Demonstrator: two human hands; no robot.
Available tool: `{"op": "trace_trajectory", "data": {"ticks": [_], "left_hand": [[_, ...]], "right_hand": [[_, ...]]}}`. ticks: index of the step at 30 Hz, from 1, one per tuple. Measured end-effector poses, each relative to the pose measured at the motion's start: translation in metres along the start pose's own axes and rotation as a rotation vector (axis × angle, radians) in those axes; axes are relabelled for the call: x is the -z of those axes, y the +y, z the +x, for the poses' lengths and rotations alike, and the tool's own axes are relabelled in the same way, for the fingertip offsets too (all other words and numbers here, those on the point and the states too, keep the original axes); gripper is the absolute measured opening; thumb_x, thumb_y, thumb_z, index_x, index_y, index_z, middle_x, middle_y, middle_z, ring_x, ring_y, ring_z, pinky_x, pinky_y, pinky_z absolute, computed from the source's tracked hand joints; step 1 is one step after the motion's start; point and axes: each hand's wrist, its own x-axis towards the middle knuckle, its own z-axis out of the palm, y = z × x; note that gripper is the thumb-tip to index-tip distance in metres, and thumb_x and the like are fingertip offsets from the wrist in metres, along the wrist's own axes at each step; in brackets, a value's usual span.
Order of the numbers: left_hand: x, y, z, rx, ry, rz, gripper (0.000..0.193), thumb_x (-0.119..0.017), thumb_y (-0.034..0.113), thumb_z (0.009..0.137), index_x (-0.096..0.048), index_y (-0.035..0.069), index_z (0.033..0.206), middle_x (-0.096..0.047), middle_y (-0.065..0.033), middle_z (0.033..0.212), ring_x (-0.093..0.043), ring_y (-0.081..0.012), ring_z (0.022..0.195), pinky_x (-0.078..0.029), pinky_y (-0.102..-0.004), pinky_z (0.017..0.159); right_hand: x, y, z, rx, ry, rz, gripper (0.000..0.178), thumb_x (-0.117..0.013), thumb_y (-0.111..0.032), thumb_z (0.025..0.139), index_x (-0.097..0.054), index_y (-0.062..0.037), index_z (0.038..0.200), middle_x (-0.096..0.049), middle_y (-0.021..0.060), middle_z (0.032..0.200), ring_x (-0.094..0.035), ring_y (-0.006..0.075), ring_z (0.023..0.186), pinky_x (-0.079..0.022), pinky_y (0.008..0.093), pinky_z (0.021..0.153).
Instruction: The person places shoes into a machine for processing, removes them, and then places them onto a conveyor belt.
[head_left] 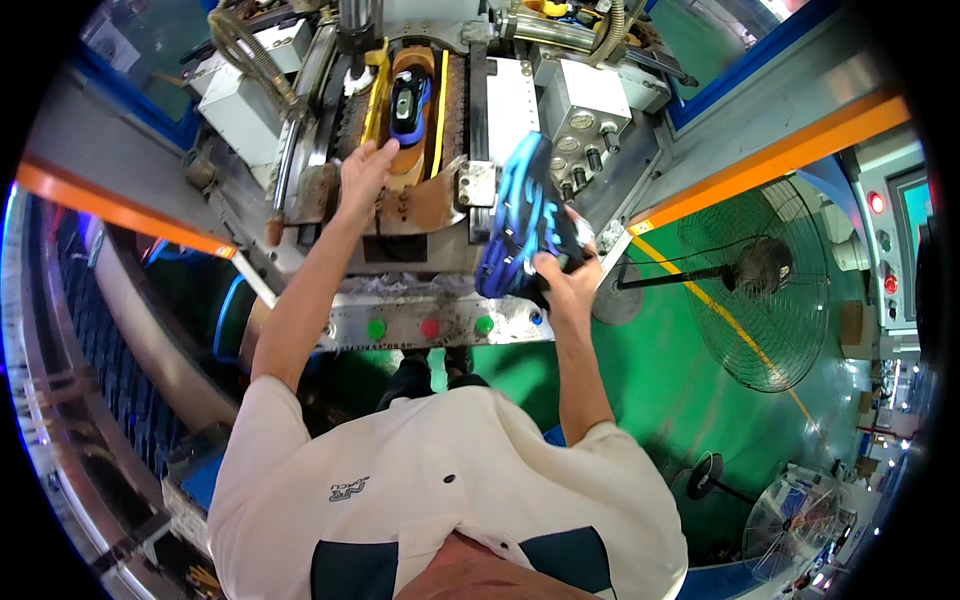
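Observation:
My right hand (568,280) grips a blue and black sports shoe (522,225), with the thumb across its side. The shoe is held up in front of the machine, right of its middle. A second shoe (412,100), blue-purple and black, lies in the machine's narrow bed between yellow side strips (442,110). My left hand (368,180) reaches to the near end of that shoe. Its fingertips are apart and close to the shoe; I cannot tell whether they touch it. A curved brown pad (420,205) lies just in front of the bed.
Green and red push buttons (430,328) line the machine's front panel. A gauge box (585,115) stands right of the bed, and an orange-edged frame (770,160) crosses beyond it. A large wire-caged fan (760,280) stands on the green floor. A belt (120,350) runs at left.

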Motion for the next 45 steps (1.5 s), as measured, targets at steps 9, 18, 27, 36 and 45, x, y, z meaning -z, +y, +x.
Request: {"op": "trace_trajectory", "data": {"ticks": [9,18,27,36,45], "left_hand": [[-0.062,-0.017,0.159,0.058,0.202,0.865,0.074,-0.075,0.034,0.073,-0.046,-0.003,0.131,-0.058,-0.0251,0.124,-0.053,-0.0396,0.12,-0.043,-0.0453,0.101],[0.049,0.042,-0.019,0.445,-0.124,-0.48,0.034,-0.068,0.012,0.083,-0.06,0.002,0.115,-0.066,-0.01,0.102,-0.065,-0.0238,0.093,-0.054,-0.0416,0.082],[0.203,0.047,-0.267,0.26,0.32,-0.224,0.06,-0.073,0.018,0.075,-0.052,0.0,0.127,-0.058,-0.0065,0.11,-0.056,-0.0156,0.097,-0.047,-0.0278,0.083],[0.186,0.0,-0.376,0.124,0.912,-0.569,0.049,-0.077,0.026,0.079,-0.054,0.003,0.115,-0.057,-0.0083,0.11,-0.055,-0.0212,0.098,-0.046,-0.0363,0.079],[0.145,0.014,-0.373,0.145,0.94,-0.605,0.045,-0.079,0.026,0.077,-0.055,0.005,0.108,-0.059,-0.006,0.101,-0.055,-0.0186,0.091,-0.044,-0.0342,0.074]], "right_hand": [[0.014,-0.009,0.056,0.114,0.29,-0.4,0.063,-0.077,-0.008,0.072,-0.051,0.0054,0.127,-0.061,0.0104,0.113,-0.059,0.0164,0.1,-0.047,0.0311,0.093],[-0.139,0.032,0.299,-0.171,-0.161,-1.193,0.05,-0.081,-0.033,0.066,-0.068,0.0051,0.096,-0.07,0.0194,0.092,-0.07,0.0244,0.084,-0.055,0.0351,0.079],[-0.235,0.238,0.308,0.104,-0.104,-1.386,0.05,-0.068,-0.02,0.073,-0.047,0.0073,0.109,-0.065,0.0284,0.103,-0.066,0.0385,0.095,-0.054,0.0437,0.084],[-0.231,0.204,0.25,0.404,-0.131,-1.329,0.082,-0.074,-0.019,0.073,-0.03,0.0054,0.137,-0.049,0.0285,0.129,-0.054,0.0371,0.117,-0.045,0.0418,0.098],[-0.173,0.253,-0.088,0.507,-0.783,-0.545,0.037,-0.064,0.004,0.071,-0.06,-0.0063,0.106,-0.062,0.0104,0.103,-0.061,0.0308,0.093,-0.053,0.0392,0.079]]}}
